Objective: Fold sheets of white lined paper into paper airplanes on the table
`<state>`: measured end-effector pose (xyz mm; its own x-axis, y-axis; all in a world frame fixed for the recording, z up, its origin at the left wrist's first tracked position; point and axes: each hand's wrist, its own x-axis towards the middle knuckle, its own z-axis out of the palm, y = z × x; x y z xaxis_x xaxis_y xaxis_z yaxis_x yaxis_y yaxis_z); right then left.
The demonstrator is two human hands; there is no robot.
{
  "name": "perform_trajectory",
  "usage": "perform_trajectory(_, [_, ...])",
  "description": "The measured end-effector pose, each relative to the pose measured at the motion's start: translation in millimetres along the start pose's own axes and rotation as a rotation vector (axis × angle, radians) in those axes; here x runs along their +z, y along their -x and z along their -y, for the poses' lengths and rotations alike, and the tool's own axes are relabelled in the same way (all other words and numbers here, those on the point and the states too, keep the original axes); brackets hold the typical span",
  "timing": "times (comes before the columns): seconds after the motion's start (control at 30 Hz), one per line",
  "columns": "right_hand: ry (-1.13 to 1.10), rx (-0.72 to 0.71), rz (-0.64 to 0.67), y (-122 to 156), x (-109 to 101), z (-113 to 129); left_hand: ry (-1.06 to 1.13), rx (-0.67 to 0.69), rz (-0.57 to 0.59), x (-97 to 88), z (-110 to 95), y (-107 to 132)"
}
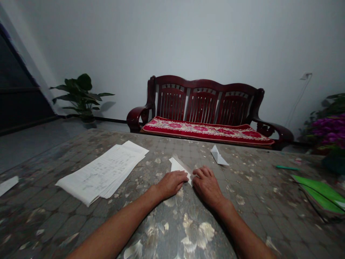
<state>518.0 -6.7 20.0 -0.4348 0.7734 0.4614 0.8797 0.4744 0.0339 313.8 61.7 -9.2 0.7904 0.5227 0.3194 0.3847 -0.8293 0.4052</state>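
The left hand [171,184] and right hand [206,186] lie open and flat on the counter [67,216], fingertips pressing either side of a folded white paper [178,167] between them, not gripping it.

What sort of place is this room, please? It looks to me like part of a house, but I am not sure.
Most likely a home living room: there is a dark wooden bench sofa with a red floral seat cushion, and a leafy potted plant stands by the wall.
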Motion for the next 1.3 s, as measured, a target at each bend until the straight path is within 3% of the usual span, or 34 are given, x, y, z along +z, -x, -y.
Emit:
perform_trajectory(0.27, [-0.06, 0.069, -0.008, 1, -2, 0, 0.007, 0.008, -0.018, -1.4, -1, 0])
perform_trajectory(0.6, [-0.047, 0.044, -0.048, -1, 4, 2, -0.027, -0.012, -0.034, 1.0, -4, 1])
perform_trajectory(1.0, [-0.095, 0.156, -0.049, 0, 8, -4, -0.145, -0.284, -0.057, 5.3, -32, -19])
perform_trajectory(1.3, [-0.124, 0.197, -0.088, 11, 2, -5, -0.148, -0.371, -0.104, 12.7, -32, -22])
